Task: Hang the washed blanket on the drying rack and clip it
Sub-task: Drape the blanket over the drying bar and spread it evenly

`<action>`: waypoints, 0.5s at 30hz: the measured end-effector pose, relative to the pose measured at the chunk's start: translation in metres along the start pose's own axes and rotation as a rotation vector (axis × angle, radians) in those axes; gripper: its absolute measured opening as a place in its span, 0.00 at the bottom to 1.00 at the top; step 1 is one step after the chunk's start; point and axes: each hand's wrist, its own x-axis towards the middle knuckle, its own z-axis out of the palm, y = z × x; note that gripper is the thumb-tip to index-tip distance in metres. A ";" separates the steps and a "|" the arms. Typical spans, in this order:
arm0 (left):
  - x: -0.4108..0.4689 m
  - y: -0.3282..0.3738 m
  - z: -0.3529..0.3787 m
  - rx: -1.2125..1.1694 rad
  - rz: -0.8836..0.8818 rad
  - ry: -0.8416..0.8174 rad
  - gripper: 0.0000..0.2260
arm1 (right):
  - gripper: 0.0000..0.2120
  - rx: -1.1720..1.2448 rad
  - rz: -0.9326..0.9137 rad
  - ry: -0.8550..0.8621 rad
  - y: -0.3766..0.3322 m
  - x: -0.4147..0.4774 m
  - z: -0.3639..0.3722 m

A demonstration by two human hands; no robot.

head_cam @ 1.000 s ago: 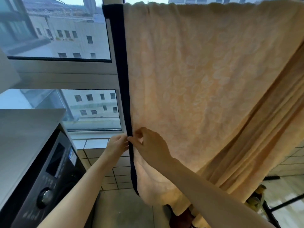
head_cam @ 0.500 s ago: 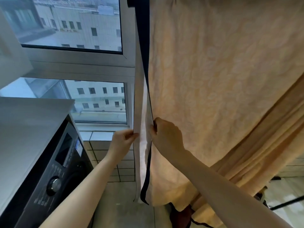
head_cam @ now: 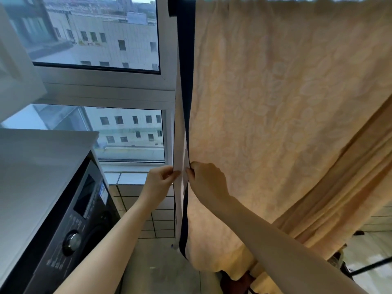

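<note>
A peach blanket (head_cam: 275,102) with a pale leaf pattern and dark navy trim hangs over the black rack bar (head_cam: 172,6) at the top of the view. Its left edge shows two layers: a white back layer and the navy-trimmed front layer. My left hand (head_cam: 160,181) pinches the white back layer's edge. My right hand (head_cam: 206,181) pinches the navy-trimmed front edge just beside it, at the same height. The right part of the blanket falls in bunched diagonal folds. No clip is in view.
A dark front-loading washing machine (head_cam: 70,225) stands at lower left under a white countertop (head_cam: 31,162). Windows (head_cam: 95,35) fill the wall behind. A tiled sill and tiled floor (head_cam: 157,270) lie below. Dark rack legs (head_cam: 373,267) show at lower right.
My hands have parted the two layers at the blanket's left edge, so the white back layer shows. The view has shifted left and closer to the blanket.
</note>
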 end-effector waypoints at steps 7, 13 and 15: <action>0.002 0.044 -0.001 -0.149 0.114 0.102 0.10 | 0.14 0.075 -0.066 0.037 0.009 -0.010 -0.025; 0.005 0.096 0.003 0.055 0.343 0.417 0.13 | 0.13 0.037 -0.147 0.106 0.030 -0.013 -0.068; 0.006 0.117 0.007 0.082 0.424 0.495 0.11 | 0.14 -0.001 -0.183 0.131 0.039 -0.014 -0.091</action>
